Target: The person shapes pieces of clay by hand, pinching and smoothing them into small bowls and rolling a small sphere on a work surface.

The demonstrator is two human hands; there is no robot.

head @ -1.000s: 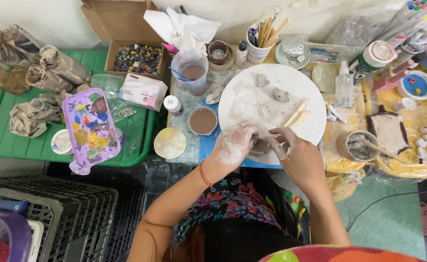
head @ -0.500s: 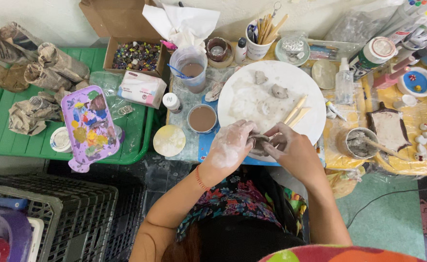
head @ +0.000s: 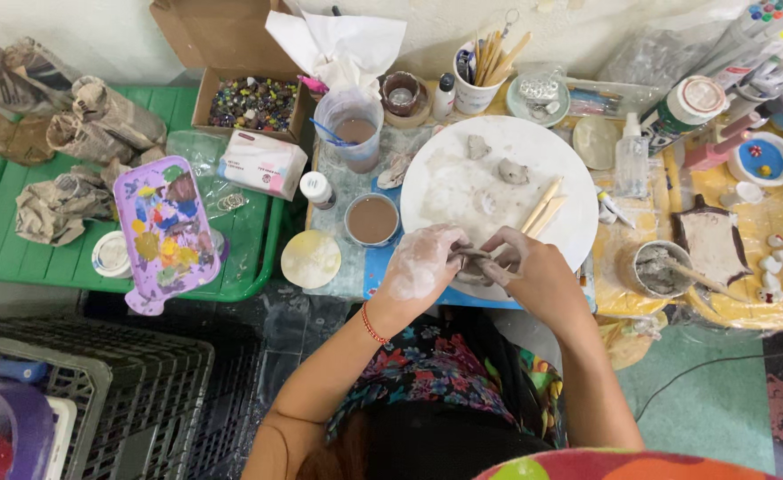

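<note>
Two clay-dusted hands meet over the near edge of the round white board (head: 498,191): left hand (head: 422,267) and right hand (head: 520,267) both pinch a small grey clay piece (head: 473,260), grip closed around it. Shaping seems underway; further moves call for gentle pressure.

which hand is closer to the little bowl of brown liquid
Left. The left hand, pale with clay, sits just right of and slightly below the brown bowl. The right hand is farther right, beyond the left hand, over the white round board.
</note>
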